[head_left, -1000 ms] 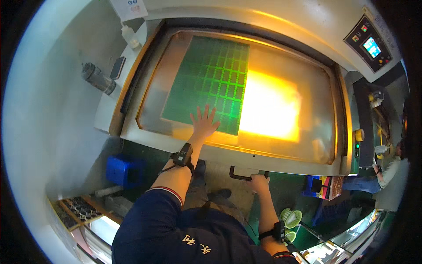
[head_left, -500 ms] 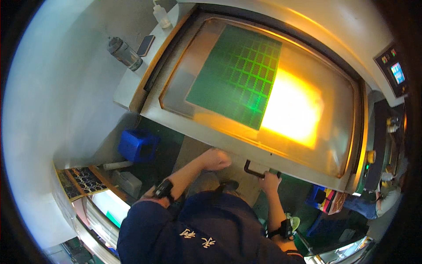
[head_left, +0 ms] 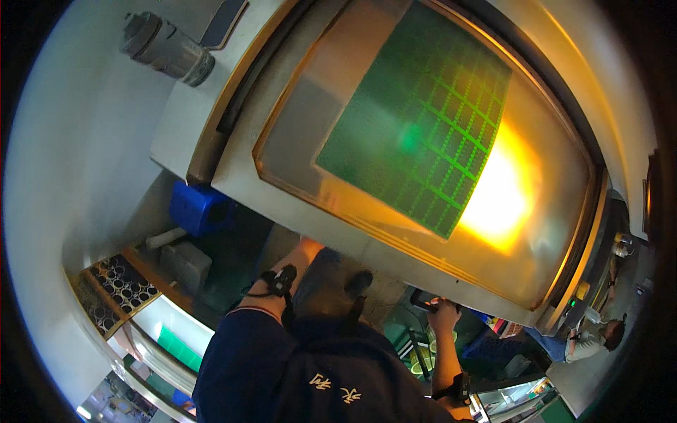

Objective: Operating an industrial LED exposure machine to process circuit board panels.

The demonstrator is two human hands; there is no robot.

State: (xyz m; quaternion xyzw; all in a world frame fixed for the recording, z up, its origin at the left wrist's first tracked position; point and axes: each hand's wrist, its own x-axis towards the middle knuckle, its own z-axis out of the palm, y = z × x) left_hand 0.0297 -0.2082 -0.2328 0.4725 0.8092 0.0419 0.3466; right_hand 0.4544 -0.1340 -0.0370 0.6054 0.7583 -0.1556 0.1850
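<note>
A large framed bed with a shiny, see-through surface slopes across the view. On it lies a green sheet with a grid pattern, like a circuit-board panel. My left hand reaches to the bed's front edge, which hides its fingers. Farther right, just below the same edge, my right hand is closed round the grip of a black crank handle. Its fingers partly cover the grip.
Bright yellow light glares right of the sheet. On the left ledge stand a dark bottle and a phone. A blue container sits below. Another person is at far right; a rack with round holes is lower left.
My left hand has gone left, and its fingers have passed out of sight at the bed's edge. My right hand still holds the crank, which sits at a different angle. The whole view has shifted.
</note>
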